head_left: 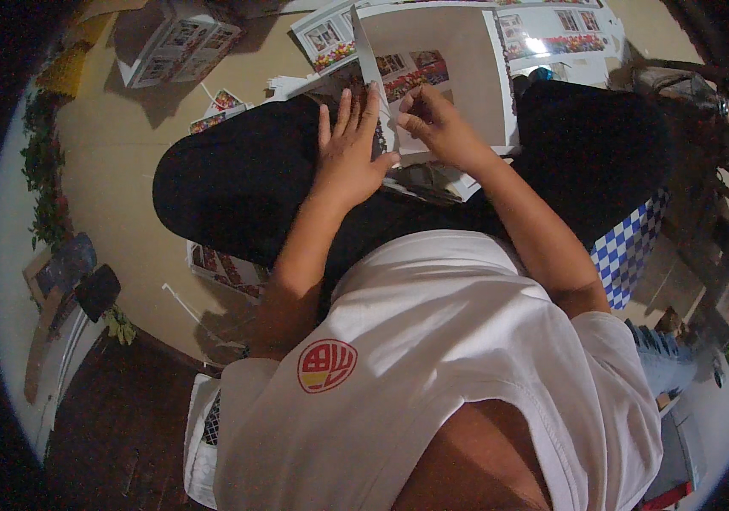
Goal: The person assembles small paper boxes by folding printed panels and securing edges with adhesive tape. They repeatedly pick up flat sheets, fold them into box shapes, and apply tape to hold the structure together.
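Observation:
A white open-topped card box (475, 85) rests on my lap, between my thighs. Its inside is plain and pale, and a printed picture of buildings and flowers (416, 72) shows at its left part. My left hand (352, 157) lies along the box's left wall with its fingers stretched out and apart. Over the inside of the box, close to that same wall, is my right hand (445, 132). Its fingers are curled and the thumb is near the index finger; whatever may be between them is too small to make out.
Printed card sheets (560, 43) with building and flower pictures lie beyond the box. A similar printed box (179, 51) stands at the far left. Small card pieces (220, 111) lie by my left knee. A blue-and-white checked cloth (633, 251) is at my right.

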Demonstrator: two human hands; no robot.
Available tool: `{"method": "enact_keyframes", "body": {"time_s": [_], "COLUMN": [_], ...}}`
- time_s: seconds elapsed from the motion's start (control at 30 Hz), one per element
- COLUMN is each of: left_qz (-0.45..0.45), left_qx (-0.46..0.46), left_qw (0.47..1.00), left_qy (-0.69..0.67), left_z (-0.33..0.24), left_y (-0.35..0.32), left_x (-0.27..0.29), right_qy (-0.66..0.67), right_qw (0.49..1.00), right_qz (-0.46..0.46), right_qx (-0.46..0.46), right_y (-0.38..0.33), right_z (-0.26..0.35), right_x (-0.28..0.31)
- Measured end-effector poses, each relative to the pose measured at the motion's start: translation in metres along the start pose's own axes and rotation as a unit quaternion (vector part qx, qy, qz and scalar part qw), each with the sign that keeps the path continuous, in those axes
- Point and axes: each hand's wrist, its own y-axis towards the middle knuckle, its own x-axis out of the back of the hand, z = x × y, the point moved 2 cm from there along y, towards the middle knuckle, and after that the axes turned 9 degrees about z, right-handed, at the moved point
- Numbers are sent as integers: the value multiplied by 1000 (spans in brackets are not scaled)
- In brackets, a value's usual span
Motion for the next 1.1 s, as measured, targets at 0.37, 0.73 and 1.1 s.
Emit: {"method": "enact_keyframes", "body": {"time_s": [0.37,0.73,1.1], "left_qz": [10,0,13], "left_qx": [13,16,8], "left_qw": [1000,1000,999], "left_qy": [21,5,37], "left_z": [-2,2,0], "left_y": [0,-1,-2], "left_x": [0,-1,1], "right_qy": [-77,-60,-170], "right_qw": [995,995,982], "right_qz": [64,84,79], "right_qx": [25,-14,-21], "right_y": [7,-1,-5], "right_z": [-6,-1,9], "right_x": [6,1,0]}}
